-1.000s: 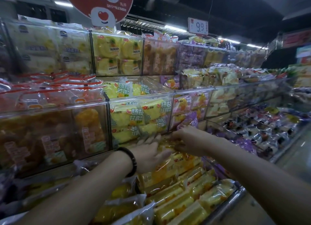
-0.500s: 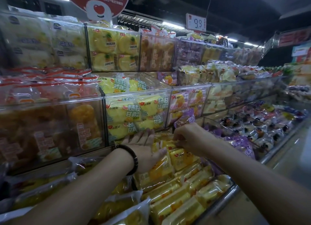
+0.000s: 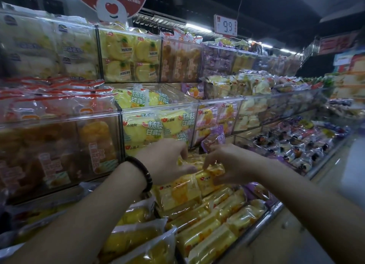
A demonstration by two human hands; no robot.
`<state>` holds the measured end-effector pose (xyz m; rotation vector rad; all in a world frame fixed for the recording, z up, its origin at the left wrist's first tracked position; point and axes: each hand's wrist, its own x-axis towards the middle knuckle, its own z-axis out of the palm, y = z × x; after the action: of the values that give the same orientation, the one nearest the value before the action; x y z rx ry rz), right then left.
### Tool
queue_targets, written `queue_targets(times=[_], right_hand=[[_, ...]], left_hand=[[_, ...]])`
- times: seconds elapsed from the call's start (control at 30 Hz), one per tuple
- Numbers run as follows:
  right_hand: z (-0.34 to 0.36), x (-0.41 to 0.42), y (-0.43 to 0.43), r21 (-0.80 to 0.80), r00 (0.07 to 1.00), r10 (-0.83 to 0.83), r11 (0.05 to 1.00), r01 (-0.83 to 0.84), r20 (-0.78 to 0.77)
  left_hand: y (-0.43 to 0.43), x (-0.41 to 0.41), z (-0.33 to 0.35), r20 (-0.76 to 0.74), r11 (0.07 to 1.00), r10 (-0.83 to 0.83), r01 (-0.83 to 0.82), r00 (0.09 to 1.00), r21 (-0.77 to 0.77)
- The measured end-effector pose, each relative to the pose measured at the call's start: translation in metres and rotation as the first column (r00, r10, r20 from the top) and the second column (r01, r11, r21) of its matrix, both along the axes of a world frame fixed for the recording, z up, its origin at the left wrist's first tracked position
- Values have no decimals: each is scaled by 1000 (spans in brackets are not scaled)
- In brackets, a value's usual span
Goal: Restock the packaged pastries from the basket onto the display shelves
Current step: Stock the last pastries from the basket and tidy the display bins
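Both hands reach forward over the lowest tier of a stepped display shelf (image 3: 264, 214), meeting above a bin of yellow packaged pastries (image 3: 199, 220). The left hand (image 3: 167, 161), with a dark beaded bracelet (image 3: 145, 171) on its wrist, is curled with its fingers bent down onto the top of the pile; its fingertips touch a clear-wrapped yellow packet (image 3: 209, 169) lying at the back of the bin. The right hand (image 3: 231, 163) comes in from the other side, thumb and fingers pinched on the same packet's wrapper, so the packet sits between the two hands, held at both ends. Whether it is lifted clear of the packets beneath it or resting on them cannot be told. Just behind the right hand, a purple-wrapped pastry (image 3: 216, 139) stands upright against the clear front of the tier above. That middle tier holds clear acrylic bins: one with yellow-green packets bearing large printed characters (image 3: 156, 125), and to its left one with orange-brown buns (image 3: 59, 151). The top tier carries pale yellow round cakes (image 3: 130, 58) behind another clear panel. A white price tag reading 9.9 (image 3: 226, 25) hangs above the shelves, and a red round sign (image 3: 112, 0) hangs at the upper left. No basket shows in the view.
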<state>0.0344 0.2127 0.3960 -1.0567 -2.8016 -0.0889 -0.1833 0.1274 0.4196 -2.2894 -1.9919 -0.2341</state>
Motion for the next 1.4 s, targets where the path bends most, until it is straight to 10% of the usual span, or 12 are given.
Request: queue_targets(times=[0.4, 0.77, 1.0, 1.4], right_hand=[[-25, -6, -7, 87, 989, -45, 995, 58, -139], [-35, -12, -4, 30, 985, -83, 996, 89, -154], [-33, -10, -8, 78, 991, -93, 992, 100, -97], [-52, -11, -13, 55, 941, -126, 987, 151, -314]], left_hand=[[-7, 18, -10, -293, 983, 95, -135, 951, -120], [-3, 23, -24, -274, 989, 146, -151, 951, 4], [-6, 10, -8, -217, 958, 81, -136, 973, -253], [-8, 21, -12, -308, 961, 88, -162, 947, -222]])
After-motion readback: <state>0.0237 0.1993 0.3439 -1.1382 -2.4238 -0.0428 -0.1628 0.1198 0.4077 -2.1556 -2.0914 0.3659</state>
